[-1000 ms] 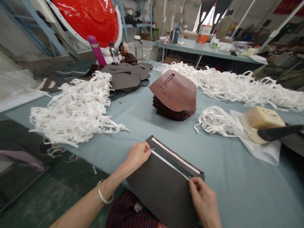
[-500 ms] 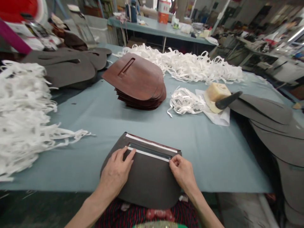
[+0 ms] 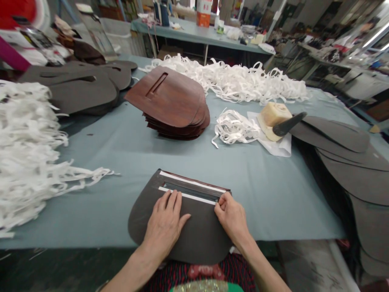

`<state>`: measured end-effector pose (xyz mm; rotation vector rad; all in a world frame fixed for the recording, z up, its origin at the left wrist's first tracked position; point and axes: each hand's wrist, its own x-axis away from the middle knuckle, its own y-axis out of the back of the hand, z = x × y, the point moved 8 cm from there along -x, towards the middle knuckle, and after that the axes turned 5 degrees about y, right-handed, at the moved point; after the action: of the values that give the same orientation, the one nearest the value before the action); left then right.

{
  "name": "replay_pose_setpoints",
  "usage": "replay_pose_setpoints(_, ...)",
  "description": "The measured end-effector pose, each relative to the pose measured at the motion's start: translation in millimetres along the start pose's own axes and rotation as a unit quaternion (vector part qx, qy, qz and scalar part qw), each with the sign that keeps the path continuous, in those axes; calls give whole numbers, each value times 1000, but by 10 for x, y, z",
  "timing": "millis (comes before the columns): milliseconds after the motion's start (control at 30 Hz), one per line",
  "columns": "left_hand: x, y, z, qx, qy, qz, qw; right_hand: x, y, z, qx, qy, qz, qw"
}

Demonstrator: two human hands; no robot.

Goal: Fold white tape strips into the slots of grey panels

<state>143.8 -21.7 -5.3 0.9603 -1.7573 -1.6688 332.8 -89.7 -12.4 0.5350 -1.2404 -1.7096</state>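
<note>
A dark grey panel (image 3: 194,231) with a rounded lower edge lies at the table's front edge, partly over my lap. Along its top runs one white strip (image 3: 194,181), and a second white strip (image 3: 197,198) lies along the lower side of the long slot (image 3: 190,191). My left hand (image 3: 165,219) rests flat on the panel, fingertips on the lower strip and thumb spread. My right hand (image 3: 229,213) pinches the right end of that strip, beside the slot's end. A thin brown edge shows behind the panel's top.
Beyond the panel sits a stack of brown leather pieces (image 3: 170,97). White strips lie in a heap at left (image 3: 27,158), a long pile behind (image 3: 231,79) and a small bundle (image 3: 234,126). A yellowish block with a black handle (image 3: 276,119) stands near grey panels (image 3: 349,162) at right.
My left hand has slid right along the lower strip and flattened, uncovering the strip's left end. My right hand stays at the right end. The view has shifted slightly.
</note>
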Motion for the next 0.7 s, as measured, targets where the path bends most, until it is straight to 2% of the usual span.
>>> replay_pose_setpoints(67, -6, -5, -121, -1, -9, 6, 1000, 43, 10, 184, 53, 91, -20, 994)
replay_pose_setpoints(167, -13, 37, -210, -6, -4, 9, 1000, 149, -29, 533, 94, 266, -33, 959)
replay_pose_setpoints(200, -20, 61, -207, -1, 1, 9, 1000, 164, -47, 610, 99, 299, -30, 949)
replay_pose_setpoints(267, -51, 104, -144, 24, 5, 8, 1000, 125, -68, 702, 99, 318, -27, 942)
replay_pose_setpoints(333, -106, 152, 53, 56, 34, -11, 998, 38, -78, 784, 75, 321, -30, 944)
replay_pose_setpoints(467, -160, 214, 810, 99, 217, -80, 968, -79, -151, 1006, -16, 366, -51, 929)
replay_pose_setpoints(500, -162, 200, 961, 130, 246, -74, 958, -89, -177, 1044, -32, 377, -59, 924)
replay_pose_setpoints(567, -188, 154, 1133, 242, 260, -24, 935, -97, -217, 1074, -51, 390, -74, 917)
replay_pose_setpoints(633, -226, 164, 1185, 378, 254, 34, 889, -99, -219, 1051, -61, 393, -87, 913)
replay_pose_setpoints(700, -284, 256, 1214, 479, 248, 68, 839, -104, -186, 1001, -66, 396, -94, 911)
